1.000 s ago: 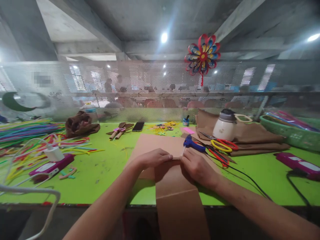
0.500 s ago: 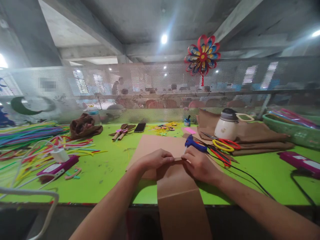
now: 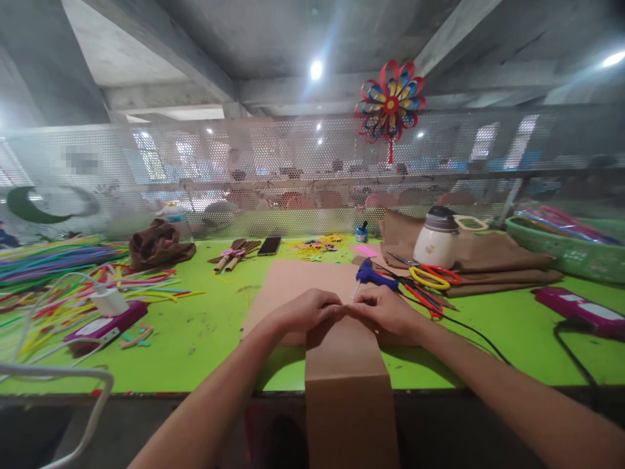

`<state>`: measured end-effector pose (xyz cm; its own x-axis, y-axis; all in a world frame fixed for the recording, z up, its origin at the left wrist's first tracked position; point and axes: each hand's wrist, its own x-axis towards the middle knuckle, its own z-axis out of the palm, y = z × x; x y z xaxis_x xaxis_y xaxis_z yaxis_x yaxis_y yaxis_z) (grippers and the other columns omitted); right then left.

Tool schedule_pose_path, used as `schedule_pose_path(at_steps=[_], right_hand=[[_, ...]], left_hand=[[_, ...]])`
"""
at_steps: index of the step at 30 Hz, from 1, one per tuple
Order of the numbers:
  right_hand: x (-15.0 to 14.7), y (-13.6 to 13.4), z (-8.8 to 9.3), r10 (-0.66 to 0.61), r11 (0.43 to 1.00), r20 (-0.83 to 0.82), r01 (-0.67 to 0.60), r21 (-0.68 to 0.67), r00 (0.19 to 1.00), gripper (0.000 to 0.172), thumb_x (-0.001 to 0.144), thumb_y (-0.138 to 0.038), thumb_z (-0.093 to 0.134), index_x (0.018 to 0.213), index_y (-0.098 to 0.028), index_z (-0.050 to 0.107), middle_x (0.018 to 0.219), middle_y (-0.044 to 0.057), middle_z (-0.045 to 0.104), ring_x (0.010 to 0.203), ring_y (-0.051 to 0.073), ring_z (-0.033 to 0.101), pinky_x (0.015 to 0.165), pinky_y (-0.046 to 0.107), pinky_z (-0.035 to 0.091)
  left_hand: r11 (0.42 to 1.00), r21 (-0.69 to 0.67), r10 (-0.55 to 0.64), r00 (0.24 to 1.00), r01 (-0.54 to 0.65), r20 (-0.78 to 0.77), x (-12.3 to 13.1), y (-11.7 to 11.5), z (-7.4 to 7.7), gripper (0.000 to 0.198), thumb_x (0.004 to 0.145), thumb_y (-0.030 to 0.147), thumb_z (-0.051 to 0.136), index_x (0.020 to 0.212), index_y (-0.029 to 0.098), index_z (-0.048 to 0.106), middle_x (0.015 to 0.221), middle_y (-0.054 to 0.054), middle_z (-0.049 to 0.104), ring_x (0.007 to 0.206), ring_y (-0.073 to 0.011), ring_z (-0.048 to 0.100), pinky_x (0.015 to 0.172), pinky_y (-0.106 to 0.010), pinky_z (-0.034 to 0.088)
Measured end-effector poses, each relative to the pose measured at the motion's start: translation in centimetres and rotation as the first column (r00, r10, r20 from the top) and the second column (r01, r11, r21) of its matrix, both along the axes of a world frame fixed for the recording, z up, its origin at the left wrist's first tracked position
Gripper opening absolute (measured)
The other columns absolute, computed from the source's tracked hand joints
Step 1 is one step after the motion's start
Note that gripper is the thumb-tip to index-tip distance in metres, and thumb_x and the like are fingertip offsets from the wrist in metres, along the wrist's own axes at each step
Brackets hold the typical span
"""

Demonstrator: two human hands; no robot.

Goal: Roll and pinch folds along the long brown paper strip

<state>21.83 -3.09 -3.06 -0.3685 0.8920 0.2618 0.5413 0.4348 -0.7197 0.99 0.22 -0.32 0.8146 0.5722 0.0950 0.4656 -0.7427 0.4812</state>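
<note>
A long brown paper strip [image 3: 344, 371] runs from the table's front edge toward me and hangs over it. My left hand [image 3: 305, 311] and my right hand [image 3: 385, 312] meet at its far end, fingers curled and pinching the strip's top edge, fingertips almost touching. Under the strip lies a larger brown sheet [image 3: 303, 280] on the green table [image 3: 195, 332]. A blue glue gun [image 3: 371, 277] lies just beyond my right hand, its black cord trailing right.
Yellow and red scissors [image 3: 432, 279] and a white jar [image 3: 434, 242] lie on folded brown cloth at right. A green basket [image 3: 566, 254], pink cases [image 3: 576, 305] [image 3: 105, 322], coloured sticks [image 3: 58, 267], a phone [image 3: 269, 245] and a perforated screen [image 3: 293, 176] with a paper pinwheel [image 3: 390, 104] surround the work.
My hands have drawn together at the strip's far end, and the strip's fold has slid nearer the table's front edge. The view has shifted slightly.
</note>
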Motion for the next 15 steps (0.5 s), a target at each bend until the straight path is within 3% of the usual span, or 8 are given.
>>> schedule_pose_path(at_steps=[3,8,15], right_hand=[[0.3,0.4,0.0,0.04,0.998,-0.005,-0.04,0.046,0.999,0.037,0.082,-0.045,0.052,0.064,-0.014,0.059,0.059,-0.001,0.05,0.059,0.011,0.044,0.055,0.022,0.033],[0.6,0.3,-0.2,0.107,0.994,-0.054,-0.108,-0.006,0.993,0.039,0.084,-0.046,0.049,0.064,-0.014,0.057,0.058,-0.001,0.046,0.057,0.01,0.041,0.054,0.022,0.031],[0.1,-0.7,0.4,0.138,0.978,-0.187,-0.164,-0.127,0.973,0.028,0.082,-0.04,0.054,0.088,-0.015,0.066,0.072,0.002,0.059,0.06,0.012,0.048,0.054,0.024,0.035]], left_hand=[[1.0,0.027,0.009,1.0,-0.009,0.002,0.1,-0.1,-0.1,0.035,0.091,0.039,0.038,0.089,0.014,0.062,0.081,-0.004,0.064,0.069,-0.0129,0.051,0.066,-0.022,0.037],[0.997,0.065,0.031,0.999,-0.03,-0.008,0.2,-0.1,-0.2,0.034,0.091,0.037,0.039,0.088,0.014,0.063,0.079,-0.004,0.064,0.068,-0.0123,0.051,0.065,-0.021,0.037],[0.997,0.071,0.037,0.999,-0.036,-0.016,0.3,-0.4,0.1,0.029,0.09,0.033,0.041,0.089,0.014,0.063,0.079,-0.003,0.064,0.069,-0.0129,0.052,0.064,-0.021,0.037]])
